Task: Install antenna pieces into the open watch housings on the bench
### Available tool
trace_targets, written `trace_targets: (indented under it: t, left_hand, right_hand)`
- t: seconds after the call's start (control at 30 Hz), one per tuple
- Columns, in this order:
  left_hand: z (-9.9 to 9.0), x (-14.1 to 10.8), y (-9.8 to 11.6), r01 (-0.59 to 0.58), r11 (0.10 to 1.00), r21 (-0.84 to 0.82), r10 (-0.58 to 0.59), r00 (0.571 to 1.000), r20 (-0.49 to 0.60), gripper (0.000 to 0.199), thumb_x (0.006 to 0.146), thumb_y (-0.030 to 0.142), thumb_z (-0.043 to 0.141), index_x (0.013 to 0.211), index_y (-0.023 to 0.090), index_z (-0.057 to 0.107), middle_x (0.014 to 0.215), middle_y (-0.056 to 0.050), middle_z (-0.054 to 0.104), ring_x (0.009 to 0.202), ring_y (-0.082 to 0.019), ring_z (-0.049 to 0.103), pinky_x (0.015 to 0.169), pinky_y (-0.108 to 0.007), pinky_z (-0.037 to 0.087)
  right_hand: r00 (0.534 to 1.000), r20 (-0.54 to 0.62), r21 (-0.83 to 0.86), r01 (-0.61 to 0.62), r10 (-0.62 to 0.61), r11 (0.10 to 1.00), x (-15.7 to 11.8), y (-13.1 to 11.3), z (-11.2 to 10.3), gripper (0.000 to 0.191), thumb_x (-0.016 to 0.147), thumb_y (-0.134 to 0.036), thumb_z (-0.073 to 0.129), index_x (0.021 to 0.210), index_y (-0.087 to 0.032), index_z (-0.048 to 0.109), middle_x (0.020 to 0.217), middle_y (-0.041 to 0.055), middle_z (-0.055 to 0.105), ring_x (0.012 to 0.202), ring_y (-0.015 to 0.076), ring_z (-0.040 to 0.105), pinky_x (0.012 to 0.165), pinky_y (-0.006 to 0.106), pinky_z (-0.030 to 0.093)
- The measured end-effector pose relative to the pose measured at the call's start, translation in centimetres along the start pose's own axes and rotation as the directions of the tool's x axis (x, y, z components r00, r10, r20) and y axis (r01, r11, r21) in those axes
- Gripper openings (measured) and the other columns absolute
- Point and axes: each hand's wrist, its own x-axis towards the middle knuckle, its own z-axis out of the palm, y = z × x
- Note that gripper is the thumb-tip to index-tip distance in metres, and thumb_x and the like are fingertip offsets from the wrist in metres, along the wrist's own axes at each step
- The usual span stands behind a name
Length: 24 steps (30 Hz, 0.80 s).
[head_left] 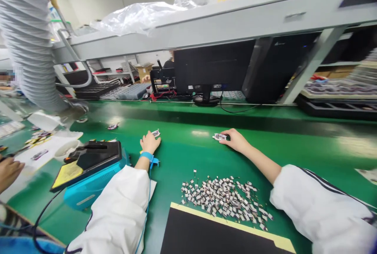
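Note:
My right hand (234,139) grips the right end of a small circuit board (220,137) with its fingers, low over the green mat. On the left, my left hand (150,142) has its fingers at another small circuit board (156,132), whose far end shows past the fingertips; the grip is partly hidden. A blue wrist strap (147,155) with a cord circles my left wrist. Between my forearms and closer to me lies a spread pile of small white parts with short leads (220,197). Neither hand touches this pile.
A black board with yellow edging (203,232) lies in front. Left stands a blue soldering station (88,191), and a co-worker's hand (10,173) is beyond it. A grey duct hose (28,38) hangs at left. A monitor (212,65) stands under the shelf (206,24).

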Motion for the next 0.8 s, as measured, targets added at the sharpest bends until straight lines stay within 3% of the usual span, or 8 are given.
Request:
trace_targets:
  t: [0.13,0.23,0.3,0.37,0.43,0.6,0.7,0.8]
  left_hand:
    - [0.4,0.6,-0.2,-0.060,0.994,0.093,0.055,0.997,0.063,0.032,0.082,0.033,0.048,0.108,0.013,0.047,0.109,-0.008,0.050,0.097,-0.019,0.050,0.083,-0.041,0.044]
    - [0.9,0.5,0.4,-0.193,0.978,0.083,0.180,0.974,0.138,0.029,0.083,0.033,0.047,0.105,0.014,0.049,0.108,-0.008,0.051,0.096,-0.019,0.051,0.083,-0.040,0.044]
    - [1.5,-0.2,1.2,-0.309,0.950,0.039,0.297,0.936,0.189,0.028,0.083,0.032,0.047,0.104,0.014,0.050,0.107,-0.007,0.051,0.095,-0.018,0.051,0.082,-0.039,0.045]
    - [2.2,-1.4,2.4,-0.434,0.901,-0.029,0.428,0.873,0.232,0.028,0.083,0.033,0.047,0.104,0.014,0.049,0.106,-0.007,0.052,0.094,-0.018,0.052,0.082,-0.039,0.045]
    - [2.8,-3.0,3.8,-0.555,0.824,-0.115,0.564,0.781,0.267,0.029,0.083,0.033,0.047,0.105,0.014,0.049,0.104,-0.007,0.052,0.093,-0.017,0.052,0.081,-0.038,0.045]
    - [3.8,-7.1,6.5,-0.731,0.606,-0.313,0.794,0.537,0.284,0.030,0.080,0.036,0.050,0.100,0.013,0.051,0.098,-0.006,0.053,0.092,-0.017,0.051,0.081,-0.038,0.044]
    - [4.0,-8.0,7.2,-0.749,0.536,-0.391,0.844,0.466,0.264,0.031,0.077,0.037,0.054,0.096,0.014,0.052,0.091,-0.005,0.054,0.089,-0.017,0.051,0.079,-0.035,0.044]
    - [3.6,-7.9,7.3,-0.747,0.494,-0.444,0.869,0.445,0.218,0.033,0.076,0.036,0.055,0.101,0.015,0.051,0.095,-0.007,0.055,0.092,-0.019,0.050,0.080,-0.034,0.044]
  right_hand:
    - [0.996,-0.087,-0.013,-0.014,0.013,1.000,-1.3,-1.3,-1.1,0.028,0.079,-0.030,0.053,0.101,-0.012,0.051,0.098,0.0068,0.052,0.084,0.0147,0.053,0.076,0.034,0.045]
    - [0.993,-0.085,0.008,0.082,-0.081,0.997,-2.3,-3.9,-1.6,0.020,0.077,-0.023,0.053,0.096,-0.014,0.055,0.095,0.0071,0.051,0.087,0.0165,0.053,0.079,0.033,0.044]
    - [0.985,-0.049,0.033,0.167,-0.165,0.985,-2.6,-6.2,-1.5,0.016,0.076,-0.020,0.053,0.092,-0.016,0.056,0.093,0.0067,0.052,0.089,0.0177,0.053,0.079,0.033,0.044]
    - [0.969,-0.010,0.065,0.247,-0.247,0.967,-2.8,-8.3,-1.2,0.017,0.074,-0.018,0.055,0.091,-0.016,0.056,0.092,0.0062,0.053,0.089,0.0184,0.053,0.080,0.034,0.044]
    - [0.955,0.011,0.100,0.295,-0.298,0.950,-2.9,-9.6,-0.7,0.024,0.072,-0.018,0.058,0.096,-0.015,0.055,0.094,0.0065,0.053,0.090,0.0185,0.053,0.080,0.034,0.044]
    - [0.963,-0.001,0.161,0.265,-0.269,0.951,-3.6,-9.2,-0.1,0.042,0.067,-0.021,0.064,0.106,-0.010,0.049,0.100,0.0110,0.051,0.095,0.0211,0.050,0.081,0.037,0.044]
    - [0.963,0.015,0.206,0.260,-0.269,0.943,-5.2,-8.7,-0.3,0.027,0.072,-0.024,0.060,0.097,-0.013,0.055,0.092,0.0076,0.052,0.086,0.0174,0.053,0.076,0.033,0.046]
    - [0.926,0.078,0.259,0.340,-0.370,0.904,-6.7,-9.2,-0.8,0.014,0.078,-0.016,0.053,0.088,-0.020,0.060,0.086,0.0020,0.055,0.082,0.0118,0.054,0.076,0.025,0.046]
